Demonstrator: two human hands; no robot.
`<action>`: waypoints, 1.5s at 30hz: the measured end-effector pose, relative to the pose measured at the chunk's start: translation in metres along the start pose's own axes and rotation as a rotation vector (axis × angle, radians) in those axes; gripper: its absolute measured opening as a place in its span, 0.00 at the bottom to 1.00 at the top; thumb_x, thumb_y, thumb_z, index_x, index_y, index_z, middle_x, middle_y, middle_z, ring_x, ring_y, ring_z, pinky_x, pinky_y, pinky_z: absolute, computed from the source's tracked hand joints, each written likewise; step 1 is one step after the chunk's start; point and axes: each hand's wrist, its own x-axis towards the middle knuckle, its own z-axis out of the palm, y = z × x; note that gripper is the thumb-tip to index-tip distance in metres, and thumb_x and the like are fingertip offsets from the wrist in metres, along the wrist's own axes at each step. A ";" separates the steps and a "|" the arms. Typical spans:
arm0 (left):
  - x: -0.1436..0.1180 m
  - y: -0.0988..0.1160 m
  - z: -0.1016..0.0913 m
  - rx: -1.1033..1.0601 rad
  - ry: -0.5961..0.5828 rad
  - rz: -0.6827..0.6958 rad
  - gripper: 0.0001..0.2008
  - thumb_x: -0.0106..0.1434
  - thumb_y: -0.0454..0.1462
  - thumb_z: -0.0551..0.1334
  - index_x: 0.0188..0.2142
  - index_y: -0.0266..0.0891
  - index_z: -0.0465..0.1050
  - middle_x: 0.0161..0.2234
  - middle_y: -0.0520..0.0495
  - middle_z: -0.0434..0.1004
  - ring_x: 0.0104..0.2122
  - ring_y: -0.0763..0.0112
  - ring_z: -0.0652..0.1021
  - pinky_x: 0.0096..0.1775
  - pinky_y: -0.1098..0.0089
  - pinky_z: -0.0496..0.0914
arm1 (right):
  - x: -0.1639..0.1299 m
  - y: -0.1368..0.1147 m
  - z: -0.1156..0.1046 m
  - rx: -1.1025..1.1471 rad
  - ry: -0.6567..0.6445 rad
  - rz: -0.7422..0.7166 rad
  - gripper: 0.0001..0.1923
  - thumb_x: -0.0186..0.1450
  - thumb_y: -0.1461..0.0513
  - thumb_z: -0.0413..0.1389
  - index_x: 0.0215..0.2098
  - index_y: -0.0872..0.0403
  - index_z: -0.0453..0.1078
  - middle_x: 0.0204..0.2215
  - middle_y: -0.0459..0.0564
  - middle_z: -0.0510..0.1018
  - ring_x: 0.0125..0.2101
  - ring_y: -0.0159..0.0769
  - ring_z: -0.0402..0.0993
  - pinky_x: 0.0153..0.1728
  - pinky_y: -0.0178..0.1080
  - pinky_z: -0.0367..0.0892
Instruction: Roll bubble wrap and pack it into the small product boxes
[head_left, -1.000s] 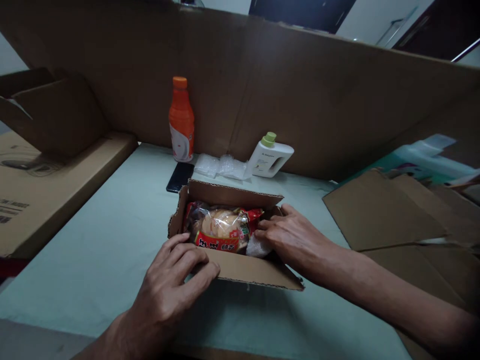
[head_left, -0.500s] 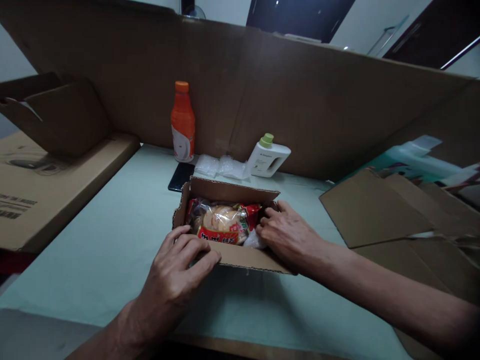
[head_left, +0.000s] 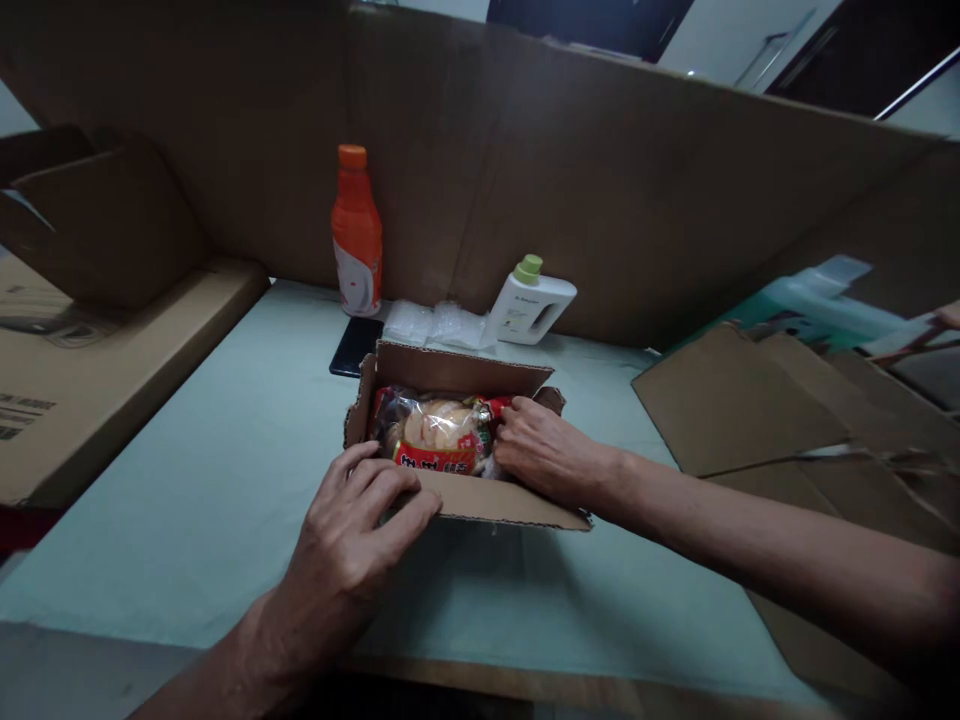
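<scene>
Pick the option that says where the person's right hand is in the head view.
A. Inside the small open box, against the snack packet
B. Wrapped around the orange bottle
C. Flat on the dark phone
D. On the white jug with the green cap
A: the right hand reaches into the small cardboard box and its fingers meet the red snack packet, while the orange bottle stands untouched at the back.

Matt cardboard box (head_left: pixel 480 500) holds glossy (plastic) snack packet (head_left: pixel 435 435).
</scene>
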 end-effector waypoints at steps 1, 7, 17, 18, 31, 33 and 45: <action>0.001 -0.001 0.000 0.009 0.002 0.002 0.13 0.68 0.25 0.55 0.46 0.38 0.74 0.39 0.45 0.77 0.40 0.66 0.74 0.56 0.50 0.67 | 0.002 0.000 0.002 0.011 -0.006 0.001 0.12 0.68 0.68 0.54 0.31 0.56 0.79 0.31 0.55 0.83 0.34 0.42 0.74 0.34 0.43 0.52; 0.005 0.002 0.000 0.089 0.047 0.010 0.15 0.65 0.24 0.59 0.48 0.39 0.73 0.42 0.43 0.77 0.48 0.59 0.74 0.56 0.47 0.68 | -0.013 0.007 -0.005 0.115 0.102 0.049 0.08 0.68 0.67 0.55 0.34 0.56 0.77 0.32 0.55 0.83 0.38 0.43 0.73 0.40 0.44 0.54; -0.069 -0.037 0.013 -0.216 0.320 -0.614 0.41 0.64 0.37 0.67 0.71 0.49 0.48 0.70 0.38 0.55 0.66 0.53 0.64 0.64 0.45 0.62 | -0.113 -0.059 0.081 0.914 0.881 0.768 0.23 0.68 0.54 0.57 0.60 0.47 0.64 0.52 0.55 0.78 0.44 0.46 0.76 0.43 0.46 0.72; -0.073 -0.044 0.022 -0.285 0.270 -0.671 0.41 0.64 0.39 0.67 0.71 0.49 0.47 0.70 0.37 0.53 0.66 0.53 0.64 0.62 0.47 0.65 | -0.097 -0.069 0.094 1.061 0.822 0.770 0.29 0.66 0.52 0.59 0.63 0.49 0.62 0.55 0.57 0.76 0.44 0.46 0.77 0.43 0.47 0.73; -0.032 0.008 0.094 -0.786 -0.086 -0.717 0.32 0.57 0.43 0.68 0.59 0.37 0.64 0.56 0.36 0.72 0.57 0.52 0.73 0.61 0.53 0.66 | -0.096 -0.096 0.167 1.297 0.832 1.026 0.23 0.58 0.44 0.59 0.40 0.53 0.76 0.38 0.56 0.84 0.42 0.56 0.79 0.43 0.52 0.76; -0.047 0.005 0.079 -0.757 -0.072 -0.780 0.29 0.57 0.43 0.68 0.56 0.38 0.67 0.54 0.37 0.74 0.57 0.52 0.73 0.60 0.53 0.66 | -0.088 -0.118 0.156 1.308 0.835 0.955 0.23 0.61 0.47 0.57 0.45 0.53 0.76 0.43 0.56 0.83 0.45 0.55 0.79 0.47 0.52 0.75; -0.085 -0.052 0.040 -0.596 0.160 -1.023 0.35 0.58 0.49 0.67 0.61 0.42 0.60 0.60 0.39 0.67 0.58 0.54 0.73 0.58 0.57 0.69 | -0.026 -0.114 0.136 1.442 0.868 0.454 0.65 0.55 0.50 0.70 0.75 0.48 0.30 0.73 0.60 0.45 0.71 0.55 0.46 0.66 0.58 0.56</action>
